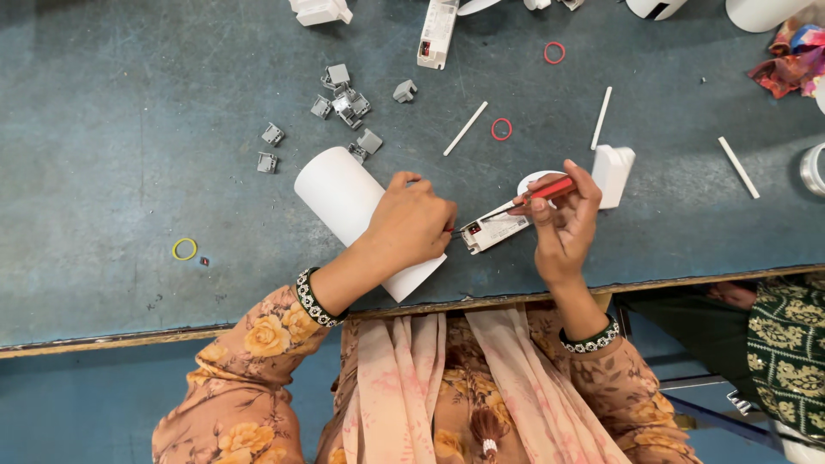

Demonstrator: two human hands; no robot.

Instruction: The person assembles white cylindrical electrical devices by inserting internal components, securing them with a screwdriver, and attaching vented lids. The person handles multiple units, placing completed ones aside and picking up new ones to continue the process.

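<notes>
While the left hand (411, 225) presses on a white cylinder (344, 196) lying on the table (103, 198), the right hand (563, 215) pinches a red-handled screwdriver (540, 192), its tip toward a white module (496, 228) between the hands. Grey clips (344, 105) lie scattered at 11 o'clock of the cylinder; a red band (502, 129) lies at 12 o'clock of the module, and a white block (614, 174) sits at 2 o'clock of the right hand.

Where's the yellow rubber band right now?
In the head view, the yellow rubber band lies flat on the blue table, far left of the left hand, below the grey clips.
</notes>
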